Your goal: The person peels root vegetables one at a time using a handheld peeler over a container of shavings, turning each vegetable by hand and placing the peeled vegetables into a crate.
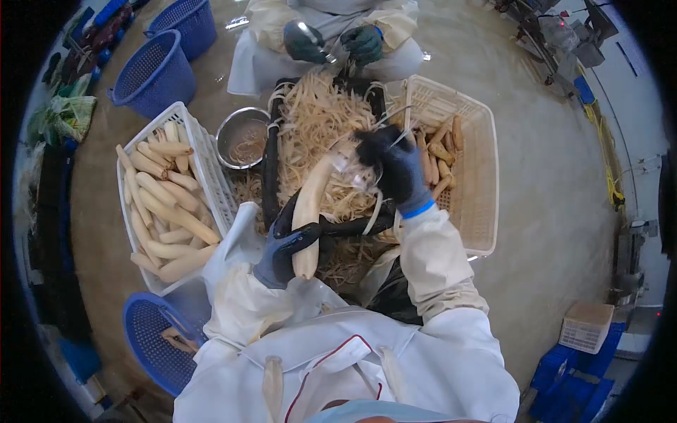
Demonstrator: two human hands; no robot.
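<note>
My left hand [285,248], in a dark blue and black glove, is wrapped round the lower part of a long, pale peeled lotus root [310,211]. The lotus root slants up and away over a black-rimmed crate [271,166] heaped with peel strips [317,113]. Beside its upper end is my gloved right hand [389,169], fingers closed round what looks like a peeler [343,163], blurred and glinting. Thin peel strips hang near this hand.
Left stands a white crate [211,169] of peeled roots; right, a cream crate [479,183] with brownish unpeeled ones. A metal bowl [243,111] sits between crates. Across from me a person's gloved hands [331,44] hold a metal tool. Blue baskets [159,77] stand farther left.
</note>
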